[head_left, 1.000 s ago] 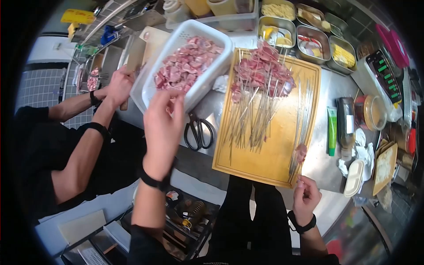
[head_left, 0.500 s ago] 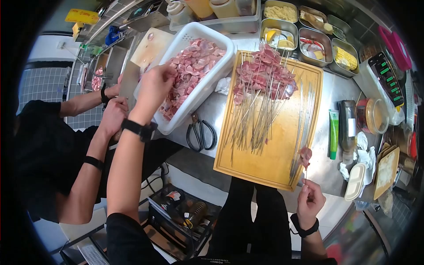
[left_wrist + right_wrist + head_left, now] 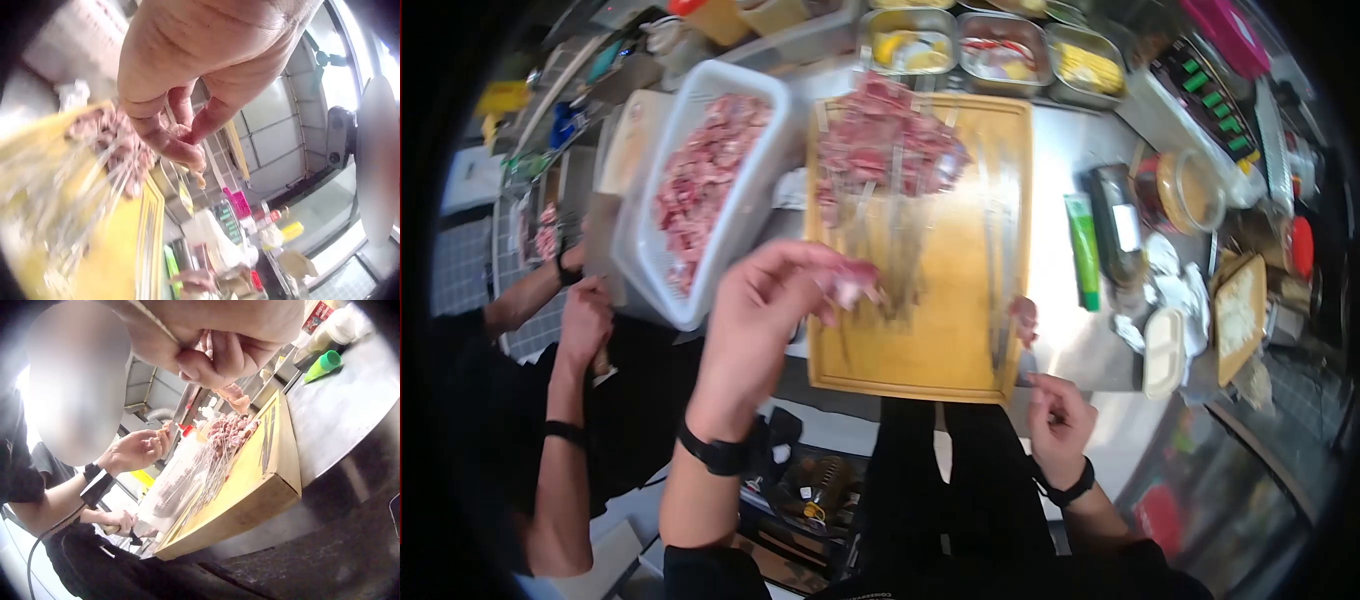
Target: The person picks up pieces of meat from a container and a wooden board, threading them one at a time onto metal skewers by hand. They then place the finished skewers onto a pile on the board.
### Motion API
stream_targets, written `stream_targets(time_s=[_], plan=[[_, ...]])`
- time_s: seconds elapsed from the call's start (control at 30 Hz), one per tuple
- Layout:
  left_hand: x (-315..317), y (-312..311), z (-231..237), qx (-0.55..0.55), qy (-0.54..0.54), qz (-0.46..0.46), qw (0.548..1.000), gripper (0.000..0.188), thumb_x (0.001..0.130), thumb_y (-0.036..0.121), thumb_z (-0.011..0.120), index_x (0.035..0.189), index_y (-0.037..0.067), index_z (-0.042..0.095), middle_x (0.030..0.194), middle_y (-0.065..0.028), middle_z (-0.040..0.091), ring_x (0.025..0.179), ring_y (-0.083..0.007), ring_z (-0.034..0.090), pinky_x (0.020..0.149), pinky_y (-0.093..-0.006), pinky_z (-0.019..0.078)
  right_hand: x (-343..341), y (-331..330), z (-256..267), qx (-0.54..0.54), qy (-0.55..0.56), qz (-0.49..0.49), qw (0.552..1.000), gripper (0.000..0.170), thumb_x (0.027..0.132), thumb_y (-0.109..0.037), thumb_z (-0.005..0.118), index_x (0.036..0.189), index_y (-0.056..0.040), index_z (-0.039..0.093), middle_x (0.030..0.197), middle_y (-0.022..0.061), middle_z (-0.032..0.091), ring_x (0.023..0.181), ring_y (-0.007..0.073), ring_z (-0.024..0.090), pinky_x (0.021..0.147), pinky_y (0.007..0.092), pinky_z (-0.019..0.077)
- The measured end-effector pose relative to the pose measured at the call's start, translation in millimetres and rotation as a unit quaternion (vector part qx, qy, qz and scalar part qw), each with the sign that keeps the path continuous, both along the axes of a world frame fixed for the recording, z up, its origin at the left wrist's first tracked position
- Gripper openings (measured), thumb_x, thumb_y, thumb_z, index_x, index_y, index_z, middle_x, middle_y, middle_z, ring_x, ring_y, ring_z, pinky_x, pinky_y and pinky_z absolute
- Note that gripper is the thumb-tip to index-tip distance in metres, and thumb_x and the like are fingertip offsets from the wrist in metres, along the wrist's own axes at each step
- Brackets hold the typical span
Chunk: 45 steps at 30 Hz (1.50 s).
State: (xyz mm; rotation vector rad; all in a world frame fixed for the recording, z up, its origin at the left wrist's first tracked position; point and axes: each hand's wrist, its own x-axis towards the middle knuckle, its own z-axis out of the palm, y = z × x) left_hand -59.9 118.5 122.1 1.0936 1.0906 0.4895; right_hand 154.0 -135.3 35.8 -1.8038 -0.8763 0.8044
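My left hand [image 3: 752, 325] pinches a piece of raw meat [image 3: 852, 282] between thumb and fingertips, over the left part of the wooden cutting board [image 3: 955, 335]. The left wrist view shows the same piece, mostly hidden behind my fingers. By the board's lower right corner, my right hand [image 3: 1062, 425] grips the end of a thin skewer. A bit of raw meat [image 3: 1023, 318] sits threaded on it, beyond the fingers. Several skewers full of meat [image 3: 890, 140] are heaped on the board's far half, bare ends pointing towards me. Loose bare skewers [image 3: 1000, 230] line its right side.
A white plastic basket [image 3: 778, 110] of cut meat stands left of the board. Further left, another person's hand [image 3: 587, 318] is beside a large blade. To the right are a green tube [image 3: 1083, 250], a dark bottle [image 3: 1117, 220] and a tub [image 3: 1180, 190]. Metal food tins [image 3: 1085, 65] stand behind.
My left hand has come from the meat basket to the board, carrying a piece of meat. My right hand still holds its skewer near the board's corner. The head view has shifted right.
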Motion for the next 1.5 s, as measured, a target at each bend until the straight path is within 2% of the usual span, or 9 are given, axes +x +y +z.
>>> stream_targets(time_s=[0.17,0.43,0.5,0.53,0.6,0.63,0.8,1.07,1.5], plan=[[49.2,-52.5,-55.2,-0.156,-0.08,-0.032,0.984,0.021,0.097,0.0,0.064,0.118,0.0,0.065,0.109,-0.0092,0.075,0.094,-0.0092,0.068,0.072,-0.021,0.0497,1.3,-3.6,3.9,0.002,-0.004,-0.003,1.0,0.015,0.095,0.003,0.065,0.109,0.0015,0.071,0.062,-0.0018,0.057,0.055,0.0019,0.05,0.051,0.0204,0.038],[68.0,-72.9,-81.3,-0.117,-0.043,-0.006,0.992,0.028,0.095,-0.003,0.066,0.123,0.001,0.061,0.111,-0.0101,0.074,0.092,-0.0106,0.068,0.069,-0.0217,0.05,5.8,-15.2,-3.6,0.019,-0.011,-0.008,1.0,0.014,0.096,0.003,0.064,0.109,0.0038,0.07,0.062,-0.0032,0.057,0.056,0.0002,0.049,0.052,0.0187,0.0352],[63.0,-74.4,-80.5,0.146,0.043,0.012,0.988,0.027,0.094,-0.006,0.066,0.12,-0.001,0.062,0.11,-0.0106,0.074,0.093,-0.0152,0.07,0.075,-0.0243,0.0521,6.7,-14.9,-1.4,0.015,-0.008,-0.011,1.0,0.015,0.095,0.003,0.066,0.109,0.0034,0.071,0.062,-0.0009,0.057,0.055,0.0013,0.049,0.051,0.0196,0.0384],[60.6,-74.6,-77.9,0.147,0.046,0.01,0.988,0.027,0.094,-0.006,0.066,0.12,-0.001,0.062,0.11,-0.0106,0.074,0.093,-0.0152,0.07,0.075,-0.0243,0.0521,6.3,-14.7,-0.4,0.01,-0.008,-0.014,1.0,0.017,0.093,0.004,0.067,0.109,0.0031,0.072,0.062,0.0014,0.058,0.053,0.0023,0.05,0.05,0.0206,0.0416],[55.5,-76.8,-71.5,0.495,0.211,-0.109,0.836,0.031,0.087,-0.008,0.067,0.116,-0.002,0.063,0.109,-0.0121,0.073,0.094,-0.0259,0.068,0.081,-0.0331,0.0549,4.6,-14.5,-0.6,0.007,-0.001,-0.015,1.0,0.017,0.093,0.004,0.067,0.109,0.0028,0.072,0.062,0.0012,0.058,0.053,0.0023,0.05,0.05,0.0205,0.0416],[55.4,-83.6,-73.1,0.515,0.218,-0.158,0.814,0.036,0.082,-0.009,0.068,0.117,-0.002,0.063,0.12,-0.0143,0.068,0.099,-0.0324,0.065,0.086,-0.0397,0.0545,4.6,-14.6,-0.6,0.003,0.0,-0.015,1.0,0.017,0.094,0.004,0.067,0.109,0.0025,0.072,0.061,0.0011,0.058,0.053,0.0023,0.051,0.05,0.0205,0.0417],[55.8,-123.8,-83.6,0.428,0.271,-0.241,0.828,0.036,0.082,-0.009,0.068,0.116,-0.001,0.064,0.135,-0.0174,0.062,0.112,-0.0351,0.064,0.091,-0.0413,0.0533,3.0,-16.7,-4.2,0.003,0.001,-0.012,1.0,0.016,0.094,0.003,0.067,0.109,0.0012,0.072,0.06,-0.0001,0.056,0.052,0.0024,0.05,0.05,0.0202,0.041],[48.2,-112.1,-89.6,0.326,0.238,-0.107,0.909,0.031,0.087,-0.008,0.066,0.117,0.001,0.064,0.117,-0.0174,0.064,0.097,-0.033,0.068,0.082,-0.0403,0.0555,2.3,-18.3,-6.2,0.0,-0.003,-0.006,1.0,0.017,0.094,0.003,0.067,0.11,0.0009,0.071,0.059,-0.0001,0.056,0.051,0.0024,0.051,0.05,0.0205,0.0411],[68.5,-112.7,-90.7,0.372,0.314,-0.118,0.865,0.025,0.089,0.005,0.074,0.112,0.003,0.064,0.11,-0.0144,0.061,0.086,-0.0323,0.066,0.073,-0.0408,0.0538,2.7,-16.3,-2.9,-0.007,-0.012,-0.008,1.0,0.016,0.092,0.004,0.068,0.108,0.0001,0.072,0.057,0.0009,0.054,0.049,0.0041,0.05,0.049,0.0217,0.0409]])
